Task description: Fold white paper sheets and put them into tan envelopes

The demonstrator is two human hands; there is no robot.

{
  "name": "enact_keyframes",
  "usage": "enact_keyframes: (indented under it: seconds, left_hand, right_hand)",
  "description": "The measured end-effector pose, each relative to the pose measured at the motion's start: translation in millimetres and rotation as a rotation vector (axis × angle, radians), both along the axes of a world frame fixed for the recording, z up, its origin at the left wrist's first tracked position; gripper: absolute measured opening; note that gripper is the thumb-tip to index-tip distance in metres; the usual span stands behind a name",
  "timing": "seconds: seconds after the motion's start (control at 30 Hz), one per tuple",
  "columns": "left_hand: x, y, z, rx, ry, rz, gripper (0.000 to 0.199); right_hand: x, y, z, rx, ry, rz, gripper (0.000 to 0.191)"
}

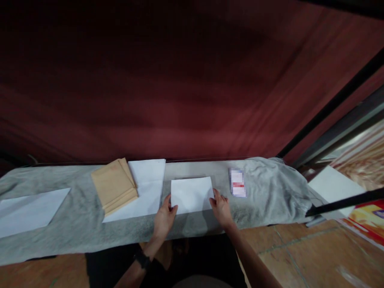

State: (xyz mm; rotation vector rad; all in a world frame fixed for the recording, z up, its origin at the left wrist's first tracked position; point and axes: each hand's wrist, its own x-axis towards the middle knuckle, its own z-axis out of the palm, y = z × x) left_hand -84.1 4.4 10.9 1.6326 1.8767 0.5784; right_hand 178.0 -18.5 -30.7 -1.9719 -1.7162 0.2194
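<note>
A folded-looking white sheet of paper [192, 195] is held between my two hands, low over the grey cloth. My left hand [165, 216] grips its left edge near the lower corner, thumb on top. On the opposite edge, my right hand [221, 209] pinches the paper with thumb and fingers. Just left of my left hand lies a stack of larger white paper [147, 188]. Several brown envelopes [114, 186] rest partly on that stack. To the right of my right hand is a small packet with a red stripe [238, 183], its print blurred.
A grey cloth [261, 192] covers the long narrow surface. Another white sheet [33, 210] lies at the far left. Dark red fabric [192, 100] hangs behind. Black bars [345, 202] cross at right, beside a white board [333, 188] and a red-yellow package [370, 220].
</note>
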Motion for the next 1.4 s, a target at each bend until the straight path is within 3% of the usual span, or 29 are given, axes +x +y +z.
enact_keyframes:
  seconds: [0.27, 0.4, 0.53, 0.6, 0.7, 0.9, 1.23, 1.33, 1.4]
  left_hand:
    - [-0.5, 2.5, 1.3, -0.036, 0.072, -0.075, 0.056]
    - [5.9, -3.6, -5.2, 0.164, 0.247, -0.110, 0.050]
    - [39.1, -5.5, -19.2, 0.476, 0.392, -0.231, 0.053]
    - [58.1, 0.3, -28.3, 0.478, 0.433, -0.307, 0.056]
    - [72.2, 13.8, -39.7, 0.377, 0.482, -0.371, 0.058]
    - [56.5, 27.4, -44.0, 0.380, 0.497, -0.283, 0.059]
    - [39.6, 24.7, -45.2, 0.403, 0.427, -0.120, 0.061]
    - [46.1, 25.5, -43.7, 0.384, 0.460, -0.086, 0.060]
    - [56.4, 27.5, -43.3, 0.393, 0.456, -0.137, 0.060]
  right_hand:
    - [-6.9, -5.9, 2.1, -0.042, -0.180, -0.010, 0.038]
    - [-12.1, -5.1, 8.9, -0.010, -0.232, -0.055, 0.035]
    - [-42.5, 13.0, 10.3, 0.147, -0.118, 0.135, 0.040]
    - [-62.7, 26.8, 6.8, 0.173, -0.044, 0.234, 0.042]
    - [-80.2, 44.0, -0.9, 0.129, -0.060, 0.253, 0.045]
    - [-62.6, 52.6, -10.8, 0.075, -0.233, 0.217, 0.051]
    - [-23.9, 46.7, -16.8, 0.128, -0.250, 0.032, 0.057]
    - [-28.1, 45.2, -14.4, 0.109, -0.226, -0.038, 0.056]
    - [-40.4, 46.2, -11.6, 0.088, -0.192, -0.049, 0.055]
